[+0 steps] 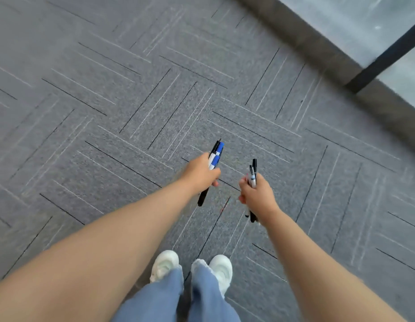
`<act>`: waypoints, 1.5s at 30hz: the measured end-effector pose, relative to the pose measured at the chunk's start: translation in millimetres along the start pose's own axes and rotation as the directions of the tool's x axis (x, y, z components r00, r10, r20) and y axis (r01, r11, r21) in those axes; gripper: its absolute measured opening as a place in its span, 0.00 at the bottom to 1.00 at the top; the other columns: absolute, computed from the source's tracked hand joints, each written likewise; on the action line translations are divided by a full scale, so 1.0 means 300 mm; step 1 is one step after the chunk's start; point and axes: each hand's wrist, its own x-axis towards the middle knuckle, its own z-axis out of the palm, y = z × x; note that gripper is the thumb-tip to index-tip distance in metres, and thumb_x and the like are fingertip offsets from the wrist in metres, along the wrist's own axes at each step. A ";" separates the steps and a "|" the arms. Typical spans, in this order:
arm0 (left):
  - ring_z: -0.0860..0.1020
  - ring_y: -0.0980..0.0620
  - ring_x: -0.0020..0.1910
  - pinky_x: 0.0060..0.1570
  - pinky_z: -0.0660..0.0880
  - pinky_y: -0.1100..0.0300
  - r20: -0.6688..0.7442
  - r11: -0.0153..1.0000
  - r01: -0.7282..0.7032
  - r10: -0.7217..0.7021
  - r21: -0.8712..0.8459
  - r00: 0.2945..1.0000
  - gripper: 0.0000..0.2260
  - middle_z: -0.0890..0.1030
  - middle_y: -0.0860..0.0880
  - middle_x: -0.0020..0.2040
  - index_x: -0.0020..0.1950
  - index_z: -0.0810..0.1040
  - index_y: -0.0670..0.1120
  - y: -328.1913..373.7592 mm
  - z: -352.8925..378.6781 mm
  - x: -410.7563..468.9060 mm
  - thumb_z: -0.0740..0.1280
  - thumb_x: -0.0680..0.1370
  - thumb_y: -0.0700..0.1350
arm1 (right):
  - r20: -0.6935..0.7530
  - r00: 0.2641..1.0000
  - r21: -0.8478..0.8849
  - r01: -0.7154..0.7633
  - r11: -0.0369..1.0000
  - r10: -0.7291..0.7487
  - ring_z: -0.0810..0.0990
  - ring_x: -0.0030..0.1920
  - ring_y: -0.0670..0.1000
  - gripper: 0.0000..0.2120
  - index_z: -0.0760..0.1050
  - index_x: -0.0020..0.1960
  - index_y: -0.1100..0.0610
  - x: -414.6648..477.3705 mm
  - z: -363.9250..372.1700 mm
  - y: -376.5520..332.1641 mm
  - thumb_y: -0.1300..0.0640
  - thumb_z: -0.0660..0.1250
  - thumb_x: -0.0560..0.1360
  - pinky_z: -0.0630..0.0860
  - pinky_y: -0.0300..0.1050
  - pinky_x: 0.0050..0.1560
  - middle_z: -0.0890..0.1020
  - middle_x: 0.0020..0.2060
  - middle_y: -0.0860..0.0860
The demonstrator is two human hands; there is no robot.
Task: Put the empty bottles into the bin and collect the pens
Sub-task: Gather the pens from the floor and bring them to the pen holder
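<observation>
The grey carpet floor (104, 94) fills most of the view. A glass panel (345, 22) and its dark kerb (318, 49) run off far ahead and to the right of the white shoes (164, 263). Both bare forearms (123, 228) reach forward and down past the shoes, wrists roughly level, so the two hands sit near each other but apart. Ahead of the shoes and slightly left, the left grip (199, 174) is a full fist wrapped round the middle of a bundle of markers (214, 156). Their blue and white ends stick up and forward, and a black end pokes out below the palm. Ahead of the shoes and slightly right, the right grip (257, 194) is curled the same way round a few thinner black-and-white pens (253, 175), tips up and tails hanging under the hand. No bottle or bin shows. These pens are probably light and stiff, with smooth plastic barrels that could slide against one another in a bundle. A whole-hand wrap at mid-length looks like the sound hold, since a loose pinch near one end would likely let them fan out or slip free. They seem sturdy enough to squeeze firmly.
</observation>
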 end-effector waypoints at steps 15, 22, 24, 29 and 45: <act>0.66 0.50 0.31 0.32 0.65 0.60 0.151 0.907 -0.418 0.421 -0.056 0.894 0.04 0.69 0.50 0.33 0.42 0.68 0.47 0.427 0.189 -0.569 0.60 0.77 0.43 | -0.433 0.900 0.268 0.068 0.961 0.057 0.67 0.29 0.50 0.15 0.65 0.35 0.54 -0.653 -0.410 -0.026 0.50 0.65 0.76 0.71 0.46 0.33 0.69 0.29 0.51; 0.62 0.53 0.27 0.26 0.61 0.61 0.255 0.866 -0.490 0.499 -0.102 0.828 0.12 0.65 0.51 0.30 0.35 0.63 0.50 0.653 0.287 -0.910 0.58 0.78 0.41 | -0.533 0.841 0.357 0.125 0.926 0.092 0.66 0.29 0.49 0.15 0.64 0.36 0.53 -1.020 -0.629 -0.006 0.50 0.65 0.76 0.69 0.39 0.27 0.68 0.29 0.50; 0.62 0.53 0.27 0.27 0.61 0.61 0.277 0.848 -0.524 0.524 -0.079 0.806 0.13 0.65 0.51 0.31 0.35 0.63 0.50 0.706 0.338 -1.016 0.58 0.78 0.41 | -0.559 0.823 0.401 0.159 0.902 0.103 0.66 0.28 0.48 0.15 0.65 0.36 0.53 -1.144 -0.688 0.023 0.51 0.64 0.77 0.70 0.38 0.27 0.68 0.28 0.49; 0.64 0.53 0.29 0.31 0.66 0.61 0.333 0.797 -0.600 0.583 -0.059 0.741 0.12 0.67 0.51 0.32 0.35 0.63 0.51 0.829 0.544 -1.317 0.59 0.78 0.41 | -0.642 0.755 0.475 0.257 0.842 0.131 0.67 0.26 0.48 0.14 0.65 0.36 0.54 -1.463 -0.858 0.173 0.53 0.63 0.78 0.70 0.38 0.27 0.68 0.28 0.51; 0.68 0.51 0.32 0.39 0.71 0.52 0.646 0.630 -0.747 0.665 -0.214 0.375 0.05 0.69 0.49 0.34 0.42 0.68 0.49 1.004 1.575 -2.571 0.60 0.76 0.40 | -0.885 0.233 0.465 0.491 0.736 0.404 0.67 0.25 0.47 0.14 0.68 0.35 0.55 -2.701 -1.399 0.939 0.52 0.64 0.77 0.70 0.36 0.27 0.70 0.27 0.51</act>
